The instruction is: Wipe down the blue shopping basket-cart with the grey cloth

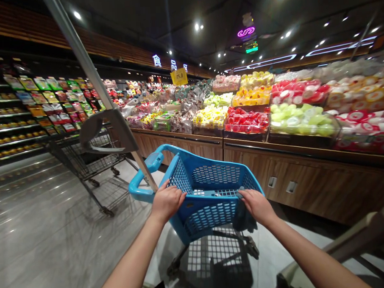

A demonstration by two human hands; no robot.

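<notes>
A blue plastic shopping cart (pixel 214 215) with a perforated basket stands in front of me. My left hand (pixel 168 201) is closed over its near rim at the left corner, beside a slanting metal pole (pixel 80 55). At the right end of the same rim, my right hand (pixel 255 204) has its fingers closed on a dark grey cloth (pixel 244 216) draped over the edge. The cloth hangs down outside the basket. The basket's grated floor shows in part; the near wall hides the rest.
Along the far side runs a wood-panelled counter (pixel 192 139) piled with wrapped sweets in clear bins. A dark wire cart (pixel 100 165) stands at left on the shiny floor (pixel 56 235), before stocked shelves (pixel 12 115). A grey loop-shaped part (pixel 126 130) is on the pole.
</notes>
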